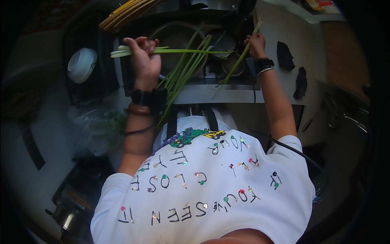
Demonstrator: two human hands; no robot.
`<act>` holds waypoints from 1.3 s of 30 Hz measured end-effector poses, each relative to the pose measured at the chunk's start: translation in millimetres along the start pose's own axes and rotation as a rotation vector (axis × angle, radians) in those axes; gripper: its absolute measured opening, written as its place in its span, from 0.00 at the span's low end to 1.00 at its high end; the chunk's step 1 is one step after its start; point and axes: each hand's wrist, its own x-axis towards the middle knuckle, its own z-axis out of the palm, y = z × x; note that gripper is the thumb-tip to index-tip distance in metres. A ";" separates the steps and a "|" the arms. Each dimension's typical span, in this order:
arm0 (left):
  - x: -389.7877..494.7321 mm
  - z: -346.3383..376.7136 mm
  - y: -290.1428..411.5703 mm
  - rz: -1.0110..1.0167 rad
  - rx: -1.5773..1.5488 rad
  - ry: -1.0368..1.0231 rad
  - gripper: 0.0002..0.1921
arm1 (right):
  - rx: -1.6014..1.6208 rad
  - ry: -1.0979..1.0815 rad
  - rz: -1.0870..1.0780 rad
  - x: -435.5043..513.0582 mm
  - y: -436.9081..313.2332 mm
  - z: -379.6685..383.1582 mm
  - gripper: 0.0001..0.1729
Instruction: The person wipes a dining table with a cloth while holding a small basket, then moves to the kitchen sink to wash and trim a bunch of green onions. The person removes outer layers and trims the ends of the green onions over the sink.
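My left hand [145, 58] holds a few long green vegetable stalks [186, 51] crosswise, with their pale ends sticking out on the left. More green stalks [187, 68] slant down from the back, over the rim of a large round basin [154, 31], and hang past the counter's front edge. On the right, my right hand [256, 44] grips a single green stalk [239, 62], its thin end pointing down and left. A thin stream of water [220, 37] falls near a black faucet [242, 12], between my hands. Smaller round bowls [233, 64] sit beneath, partly covered by stalks.
A white bowl [81, 65] lies tilted on the left. Lower left are a clear plastic bag [94, 131] with greens and a steel pot [64, 218]. Dark crumpled cloths [285, 56] lie on the right counter, near metal utensils [344, 113]. A yellowish slatted object [128, 13] is at the back.
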 end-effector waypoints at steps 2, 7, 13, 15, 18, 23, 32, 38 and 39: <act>3.4 -2.6 -20.6 -0.151 -0.083 0.070 0.25 | -0.190 -0.028 -0.108 -6.8 -39.2 -16.6 0.13; 19.2 -13.6 -107.5 -0.433 -0.173 0.033 0.14 | -0.660 -0.379 -0.147 -40.5 -83.4 -19.6 0.16; 12.4 18.4 -203.2 -0.625 -0.269 0.014 0.06 | -1.038 -0.610 -0.304 -78.1 -37.9 42.2 0.16; 17.8 26.5 -214.5 -0.454 -0.215 0.070 0.11 | -1.022 -0.600 -0.463 -87.6 -19.7 61.0 0.16; 34.9 27.5 -215.9 -0.168 -0.161 0.292 0.16 | -0.991 -0.545 -0.684 -95.6 -4.6 74.1 0.16; 38.2 16.8 -215.5 -0.039 -0.229 0.278 0.10 | -1.137 -0.513 -0.734 -97.4 1.1 70.3 0.14; 32.0 24.3 -230.3 -0.069 -0.154 0.381 0.13 | -1.103 -0.615 -0.787 -95.5 0.5 68.9 0.13; 25.3 29.0 -230.2 -0.111 -0.211 0.267 0.15 | -1.138 -0.606 -0.688 -96.3 -0.5 71.5 0.13; 14.6 32.1 -236.1 -0.177 -0.206 0.197 0.14 | -1.088 -0.582 -0.692 -95.3 -0.9 72.3 0.13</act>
